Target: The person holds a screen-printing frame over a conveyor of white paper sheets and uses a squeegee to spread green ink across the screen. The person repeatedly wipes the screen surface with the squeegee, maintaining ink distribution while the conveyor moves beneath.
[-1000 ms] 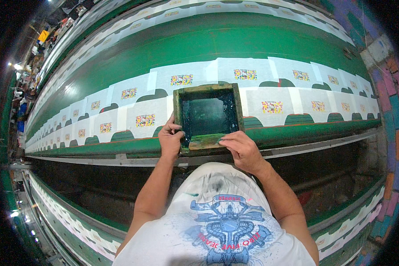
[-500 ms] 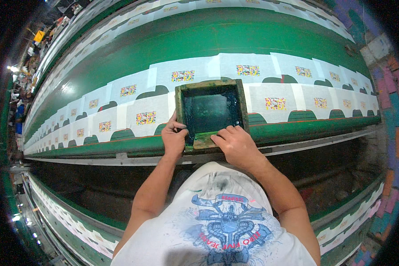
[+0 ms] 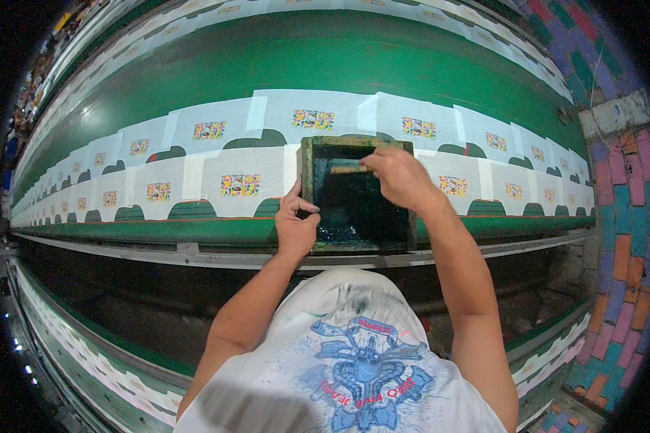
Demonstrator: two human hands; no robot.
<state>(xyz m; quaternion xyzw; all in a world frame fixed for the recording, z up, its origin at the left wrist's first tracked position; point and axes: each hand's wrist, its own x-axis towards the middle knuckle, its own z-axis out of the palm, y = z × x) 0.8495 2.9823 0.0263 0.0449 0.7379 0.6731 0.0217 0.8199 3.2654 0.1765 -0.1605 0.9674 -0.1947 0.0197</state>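
A wooden screen-printing frame lies over the near row of printed white cloth pieces. Dark, wet-looking ink covers the mesh inside it. My left hand grips the frame's left side near the front corner, fingers along the outside and thumb toward the inner edge. My right hand is closed round a squeegee at the far end of the mesh. Only the left part of its wooden handle shows; the hand covers the rest, and the blade is hard to see.
Cloth pieces with small colourful prints lie in two rows along the long green table. A metal rail runs along its near edge. Behind me is another table with cloth. Coloured brick paving lies at the right.
My right hand has moved the squeegee from the frame's near end to its far end. The frame appears slightly further right in view; my left hand still grips its left side.
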